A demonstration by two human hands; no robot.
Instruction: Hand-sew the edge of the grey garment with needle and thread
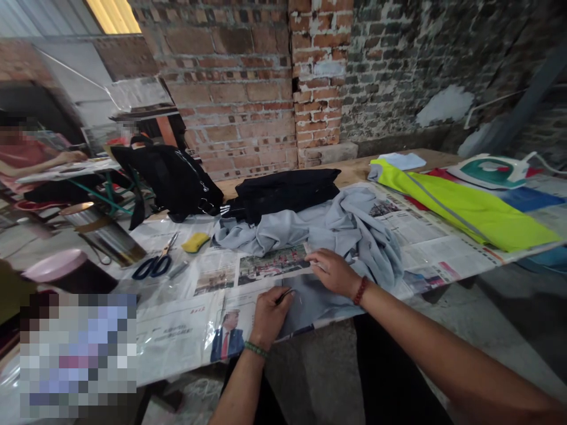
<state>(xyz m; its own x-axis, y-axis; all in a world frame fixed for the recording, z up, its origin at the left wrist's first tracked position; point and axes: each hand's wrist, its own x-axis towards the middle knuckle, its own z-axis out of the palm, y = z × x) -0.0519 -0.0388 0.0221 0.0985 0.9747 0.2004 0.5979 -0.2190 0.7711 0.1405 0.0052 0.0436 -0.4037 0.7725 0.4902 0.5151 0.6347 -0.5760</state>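
A crumpled light grey garment (345,227) lies on the newspaper-covered table, and a flat grey part (301,304) of it reaches to the front edge between my hands. My left hand (271,313), with a green bead bracelet at the wrist, rests at that flat part. Its fingers are curled around a small dark thing (283,295), too small to name. My right hand (333,271), with a red bracelet, is closed just above the flat part. A small pale bit shows at its fingertips; I cannot tell whether it is cloth.
Scissors (157,260), a yellow sponge (195,242), a steel flask (104,233) and a pink-lidded container (66,268) are at left. Black bag (170,180) and black cloth (287,192) lie behind. Right: yellow-green garment (460,203), iron (491,171). A person sits far left.
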